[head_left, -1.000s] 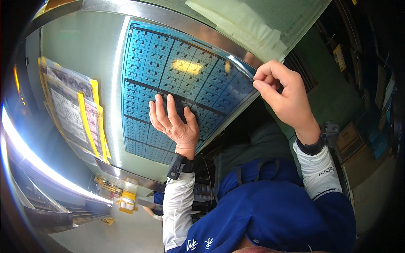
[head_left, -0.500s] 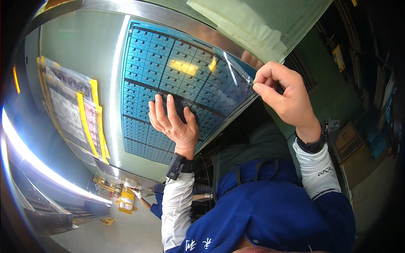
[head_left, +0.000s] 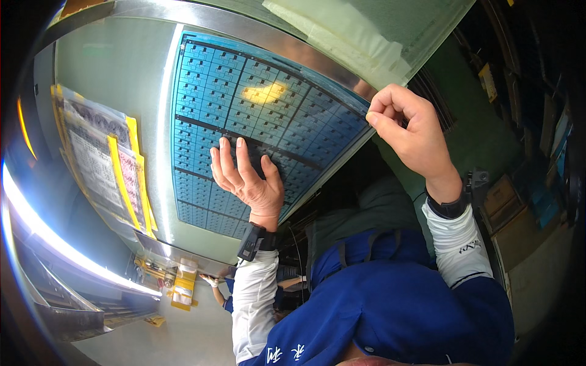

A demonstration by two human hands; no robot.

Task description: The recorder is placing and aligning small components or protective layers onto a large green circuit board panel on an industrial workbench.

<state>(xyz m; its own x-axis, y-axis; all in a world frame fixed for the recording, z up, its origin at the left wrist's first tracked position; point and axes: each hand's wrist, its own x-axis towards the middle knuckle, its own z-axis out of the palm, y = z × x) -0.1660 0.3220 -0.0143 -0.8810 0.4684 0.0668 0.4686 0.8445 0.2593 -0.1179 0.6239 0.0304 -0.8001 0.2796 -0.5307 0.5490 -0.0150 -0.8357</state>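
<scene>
Lying seemingly flat, the blue patterned sheet [head_left: 206, 100] bears the spread left hand [head_left: 250, 183], while the right hand [head_left: 412, 135], well apart, pinches its corner, apparently not yet released.

Two white characters [head_left: 285, 353] stand on the dark-blue cloth shirt [head_left: 378, 299], nearer the body than the left hand [head_left: 247, 177] and its white sleeve. A short run of dark lettering [head_left: 470, 246] marks the white fabric sleeve [head_left: 459, 259] behind the right hand [head_left: 409, 137]. To the left of the left hand, white and pinkish paper sheets [head_left: 90, 146] under clear plastic, edged and crossed by yellow tape [head_left: 123, 183], carry rows of dark print too small and blurred to read.
</scene>
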